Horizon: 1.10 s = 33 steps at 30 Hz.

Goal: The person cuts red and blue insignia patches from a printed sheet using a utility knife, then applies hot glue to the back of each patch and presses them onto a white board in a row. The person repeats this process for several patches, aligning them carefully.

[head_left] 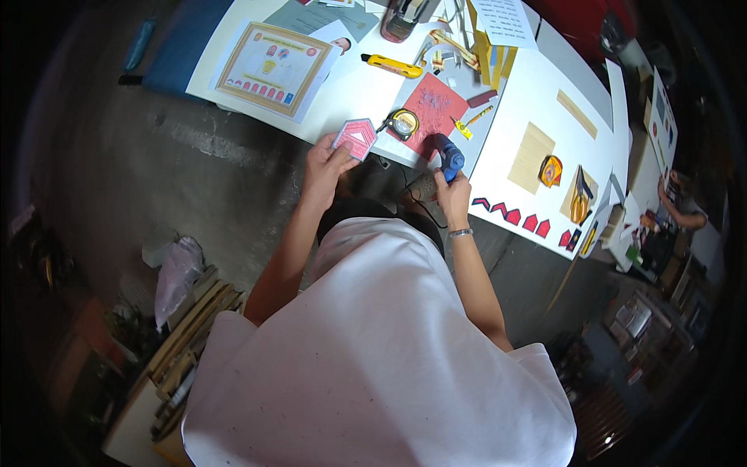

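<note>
My left hand (pixel 322 165) pinches a pink-and-white five-sided badge (pixel 358 138) with a grey border and chevron stripes, just off the table's near edge. Gripped in my right hand (pixel 453 193) is a blue handheld tool (pixel 450 159) with a dark nose, pointing away from me; its exact kind is not plain. Beyond that tool lies a red sheet (pixel 445 101) strewn with small shavings. A yellow-and-black tape measure (pixel 404 123) rests at the sheet's left side, between my hands. Right of the sheet is a small yellow tool (pixel 462 128).
The white table (pixel 498 159) carries a printed emblem sheet (pixel 268 68), a yellow utility knife (pixel 393 65), wood strips (pixel 494 66), an orange tape measure (pixel 550 171), yellow-handled pliers (pixel 580 204) and several red badge shapes (pixel 531 223). A black cord (pixel 420 204) hangs near my right hand. Another person (pixel 685 210) sits far right.
</note>
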Each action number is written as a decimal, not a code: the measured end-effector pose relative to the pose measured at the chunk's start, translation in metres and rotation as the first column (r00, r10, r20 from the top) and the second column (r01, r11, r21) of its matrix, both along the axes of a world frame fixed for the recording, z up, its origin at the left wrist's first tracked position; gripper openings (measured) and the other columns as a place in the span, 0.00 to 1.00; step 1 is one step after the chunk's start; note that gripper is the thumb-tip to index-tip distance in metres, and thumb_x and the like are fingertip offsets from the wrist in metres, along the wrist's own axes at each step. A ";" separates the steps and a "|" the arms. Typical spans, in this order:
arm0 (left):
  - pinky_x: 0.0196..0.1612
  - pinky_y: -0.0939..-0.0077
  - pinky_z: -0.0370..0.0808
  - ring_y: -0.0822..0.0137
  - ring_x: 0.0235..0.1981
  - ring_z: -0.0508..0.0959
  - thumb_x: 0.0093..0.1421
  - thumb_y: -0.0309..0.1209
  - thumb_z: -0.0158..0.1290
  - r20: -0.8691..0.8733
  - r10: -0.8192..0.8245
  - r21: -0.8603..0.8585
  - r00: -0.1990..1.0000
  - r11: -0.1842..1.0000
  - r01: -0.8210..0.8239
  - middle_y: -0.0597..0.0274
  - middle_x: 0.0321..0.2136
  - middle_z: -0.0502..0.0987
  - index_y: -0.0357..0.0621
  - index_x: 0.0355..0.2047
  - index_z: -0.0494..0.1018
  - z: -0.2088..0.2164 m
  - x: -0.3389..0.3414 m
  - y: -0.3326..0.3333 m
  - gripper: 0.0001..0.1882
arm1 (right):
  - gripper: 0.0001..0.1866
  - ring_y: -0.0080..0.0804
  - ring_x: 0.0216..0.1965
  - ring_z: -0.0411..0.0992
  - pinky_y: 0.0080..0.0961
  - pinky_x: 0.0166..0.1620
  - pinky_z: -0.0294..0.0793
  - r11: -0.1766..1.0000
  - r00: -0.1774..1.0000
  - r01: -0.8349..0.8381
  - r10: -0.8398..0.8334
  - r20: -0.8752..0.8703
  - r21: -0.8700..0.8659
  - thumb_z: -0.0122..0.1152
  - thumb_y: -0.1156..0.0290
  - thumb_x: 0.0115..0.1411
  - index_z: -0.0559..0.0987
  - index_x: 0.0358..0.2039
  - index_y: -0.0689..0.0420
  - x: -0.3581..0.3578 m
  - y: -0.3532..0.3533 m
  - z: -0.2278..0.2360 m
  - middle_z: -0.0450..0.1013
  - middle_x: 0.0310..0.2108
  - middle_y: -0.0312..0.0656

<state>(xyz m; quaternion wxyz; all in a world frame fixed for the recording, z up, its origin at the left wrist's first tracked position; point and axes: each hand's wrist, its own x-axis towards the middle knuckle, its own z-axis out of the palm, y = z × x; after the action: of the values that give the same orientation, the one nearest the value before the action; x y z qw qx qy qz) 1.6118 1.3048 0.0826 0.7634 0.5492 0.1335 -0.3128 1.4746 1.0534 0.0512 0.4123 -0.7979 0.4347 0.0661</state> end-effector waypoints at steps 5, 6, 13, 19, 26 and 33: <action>0.56 0.66 0.78 0.68 0.49 0.81 0.73 0.29 0.47 -0.016 -0.110 -0.115 0.994 0.988 0.107 0.57 0.49 0.80 0.35 0.59 0.71 0.010 0.034 0.000 0.17 | 0.16 0.31 0.12 0.74 0.27 0.21 0.75 0.986 0.992 0.124 -0.122 -0.021 0.111 0.65 0.63 0.61 0.80 0.33 0.67 -0.005 0.015 0.042 0.74 0.16 0.42; 0.56 0.66 0.78 0.68 0.50 0.81 0.73 0.29 0.47 -0.003 -0.126 -0.132 0.992 0.983 0.124 0.57 0.49 0.80 0.35 0.59 0.71 0.012 0.037 -0.001 0.17 | 0.16 0.30 0.13 0.74 0.26 0.22 0.76 0.967 0.983 0.164 -0.177 0.054 0.196 0.64 0.64 0.63 0.80 0.34 0.68 -0.008 0.021 0.052 0.76 0.22 0.44; 0.55 0.69 0.79 0.70 0.48 0.81 0.73 0.27 0.48 0.055 -0.293 -0.038 0.955 0.955 0.295 0.58 0.48 0.80 0.33 0.62 0.69 0.031 0.047 -0.013 0.19 | 0.17 0.30 0.17 0.76 0.28 0.30 0.83 0.814 0.850 0.009 -0.311 0.424 0.580 0.53 0.72 0.68 0.73 0.53 0.70 -0.017 0.046 0.121 0.79 0.46 0.58; 0.56 0.70 0.79 0.70 0.49 0.81 0.73 0.26 0.48 0.117 -0.318 -0.054 0.941 0.944 0.326 0.58 0.50 0.80 0.34 0.65 0.67 0.056 0.033 -0.030 0.22 | 0.20 0.33 0.20 0.79 0.28 0.30 0.84 0.811 0.864 -0.136 -0.184 0.468 0.569 0.55 0.73 0.68 0.69 0.57 0.70 -0.005 0.054 0.154 0.79 0.47 0.59; 0.61 0.65 0.76 0.66 0.53 0.79 0.74 0.24 0.45 0.144 -0.279 -0.087 0.949 0.952 0.293 0.55 0.55 0.78 0.34 0.67 0.65 0.073 0.015 -0.039 0.22 | 0.20 0.32 0.22 0.79 0.24 0.28 0.82 0.839 0.861 -0.199 -0.097 0.499 0.506 0.54 0.74 0.67 0.69 0.56 0.71 -0.002 0.046 0.173 0.79 0.46 0.58; 0.55 0.73 0.79 0.74 0.49 0.78 0.74 0.27 0.47 0.228 -0.265 -0.040 0.937 0.959 0.281 0.61 0.51 0.78 0.36 0.67 0.66 0.075 0.003 -0.040 0.22 | 0.19 0.32 0.23 0.80 0.24 0.25 0.81 0.834 0.864 -0.221 -0.073 0.498 0.505 0.55 0.73 0.68 0.70 0.55 0.72 -0.009 0.034 0.184 0.79 0.44 0.57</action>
<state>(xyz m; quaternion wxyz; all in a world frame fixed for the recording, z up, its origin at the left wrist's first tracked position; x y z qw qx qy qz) 1.6145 1.2647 0.1577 0.7417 0.5660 -0.0407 -0.3575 1.4656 1.0870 0.2351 0.7170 -0.6530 0.2438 -0.0042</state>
